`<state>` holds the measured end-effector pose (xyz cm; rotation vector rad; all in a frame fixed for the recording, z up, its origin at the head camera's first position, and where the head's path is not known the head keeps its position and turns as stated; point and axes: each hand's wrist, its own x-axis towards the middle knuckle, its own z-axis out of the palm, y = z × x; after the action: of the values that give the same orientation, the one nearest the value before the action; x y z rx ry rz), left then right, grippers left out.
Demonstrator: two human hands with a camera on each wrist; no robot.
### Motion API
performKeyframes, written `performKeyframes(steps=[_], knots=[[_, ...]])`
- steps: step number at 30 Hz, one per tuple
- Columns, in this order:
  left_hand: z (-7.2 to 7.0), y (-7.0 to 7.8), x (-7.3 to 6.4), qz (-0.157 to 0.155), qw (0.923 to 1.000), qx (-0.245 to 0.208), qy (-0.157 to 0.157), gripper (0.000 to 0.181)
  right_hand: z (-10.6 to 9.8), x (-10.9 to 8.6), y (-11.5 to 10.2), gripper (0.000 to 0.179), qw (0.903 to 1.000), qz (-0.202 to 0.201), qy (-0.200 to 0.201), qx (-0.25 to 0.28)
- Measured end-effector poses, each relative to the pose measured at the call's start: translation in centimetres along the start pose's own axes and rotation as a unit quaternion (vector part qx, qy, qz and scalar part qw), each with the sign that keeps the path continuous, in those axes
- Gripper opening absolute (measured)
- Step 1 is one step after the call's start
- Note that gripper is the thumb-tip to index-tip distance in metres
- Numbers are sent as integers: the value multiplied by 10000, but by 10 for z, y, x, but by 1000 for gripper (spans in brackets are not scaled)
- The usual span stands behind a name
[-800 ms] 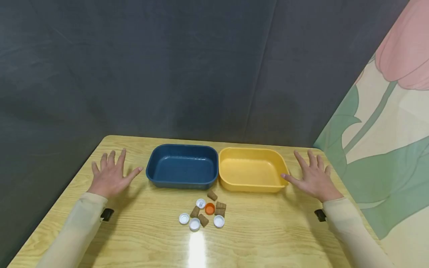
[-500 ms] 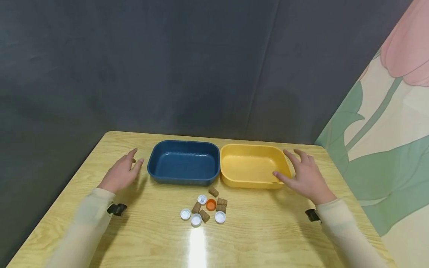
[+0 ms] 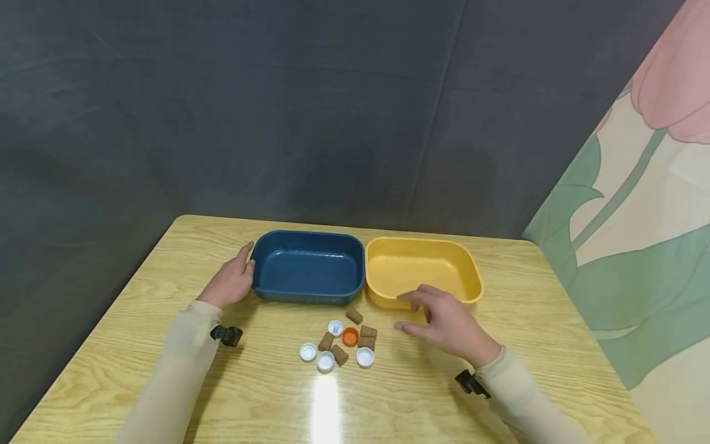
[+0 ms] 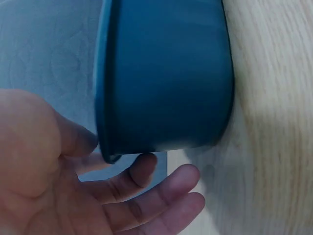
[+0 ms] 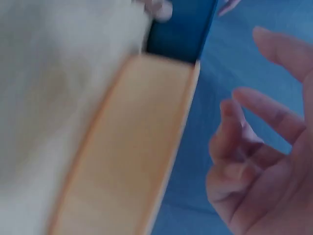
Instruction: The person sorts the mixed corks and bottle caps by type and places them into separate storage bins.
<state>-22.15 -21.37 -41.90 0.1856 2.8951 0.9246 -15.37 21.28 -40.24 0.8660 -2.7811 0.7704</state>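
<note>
My left hand holds the left end of a dark blue plastic tray. In the left wrist view the thumb lies at the tray's rim, and bent fingers rest by its outer end wall. My right hand hovers over the front rim of a yellow tray, fingers loosely bent, holding nothing. Left of it, several brown corks lie among several white bottle caps and an orange bottle cap. Both trays have bare insides.
The two trays stand side by side at the back of a light wooden table. A dark grey cloth hangs behind it. On the right is a flower-patterned curtain.
My left hand has moved right from beside the blue tray onto its left end. My right hand has swung left and nearer, from the yellow tray's right side to its front rim.
</note>
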Motion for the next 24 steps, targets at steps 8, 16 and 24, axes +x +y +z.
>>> performKeyframes(steps=[8, 16, 24], knots=[[5, -8, 5, 4, 10000, -66, -16, 54, 33, 1, -11, 48, 9884, -163, -1378, 614], [9, -12, 5, 131, 9998, -145, -91, 55, 52, 1, -15, 54, 9775, -235, -1913, 860], [8, -15, 5, 232, 9993, -266, -114, 56, 59, 5, -18, 45, 9765, -499, -1967, 729]])
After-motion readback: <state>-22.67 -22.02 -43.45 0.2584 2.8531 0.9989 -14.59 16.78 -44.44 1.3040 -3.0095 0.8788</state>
